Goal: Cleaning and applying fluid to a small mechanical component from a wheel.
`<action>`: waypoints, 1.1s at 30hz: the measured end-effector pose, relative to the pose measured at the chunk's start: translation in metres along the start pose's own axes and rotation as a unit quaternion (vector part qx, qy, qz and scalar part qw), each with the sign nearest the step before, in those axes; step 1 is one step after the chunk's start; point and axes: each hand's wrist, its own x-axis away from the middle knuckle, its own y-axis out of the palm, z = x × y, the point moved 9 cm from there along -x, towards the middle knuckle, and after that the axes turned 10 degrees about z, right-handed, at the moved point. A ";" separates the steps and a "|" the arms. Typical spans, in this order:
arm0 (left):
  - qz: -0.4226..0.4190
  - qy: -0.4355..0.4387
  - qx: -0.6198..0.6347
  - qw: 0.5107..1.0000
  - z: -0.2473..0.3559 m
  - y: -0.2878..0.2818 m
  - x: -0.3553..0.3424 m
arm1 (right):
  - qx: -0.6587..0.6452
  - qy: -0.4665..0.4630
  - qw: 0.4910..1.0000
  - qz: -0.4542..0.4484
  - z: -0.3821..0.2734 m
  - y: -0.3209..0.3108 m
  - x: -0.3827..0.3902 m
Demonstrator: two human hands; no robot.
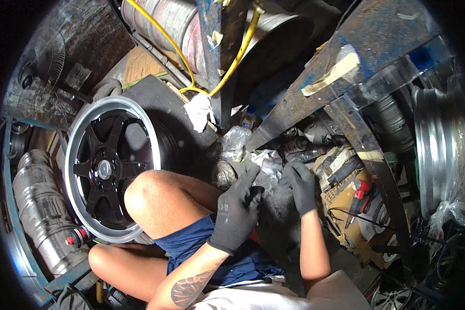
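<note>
Both my hands wear dark grey work gloves and are raised in front of my lap. My left hand has its index finger stretched out and its thumb apart, with nothing visible in it. Close by on the right, my right hand has its fingers bent together in a pinch. Whatever it pinches, if anything, is too small or hidden to name. Crumpled white paper or cloth lies just beyond the hands. To the left of my bent knee, a black spoked car wheel with a polished silver lip stands tilted.
A blue-painted steel beam slants across the far right. Yellow hose hangs near the top. Clear plastic wrap lies beyond my hands. Cardboard holds a red-and-black tool. Bare metal rims lie at left; another rim stands right.
</note>
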 end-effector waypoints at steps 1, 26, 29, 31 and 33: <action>0.014 -0.040 0.046 0.998 -0.009 0.000 -0.001 | 0.013 -0.033 0.998 0.060 0.015 -0.010 -0.025; 0.025 -0.270 0.463 0.844 -0.021 -0.034 0.014 | 0.175 -0.149 0.951 -0.204 -0.074 0.078 0.127; 0.034 -0.226 0.486 0.844 0.005 -0.055 0.018 | 0.104 -0.187 0.966 -0.145 -0.077 0.060 0.133; 0.053 -0.115 0.513 0.849 0.017 -0.076 0.017 | 0.048 -0.116 0.981 -0.146 -0.088 0.063 0.155; 0.052 -0.061 0.521 0.850 0.035 -0.104 0.026 | 0.143 -0.211 0.958 -0.130 -0.086 0.061 0.159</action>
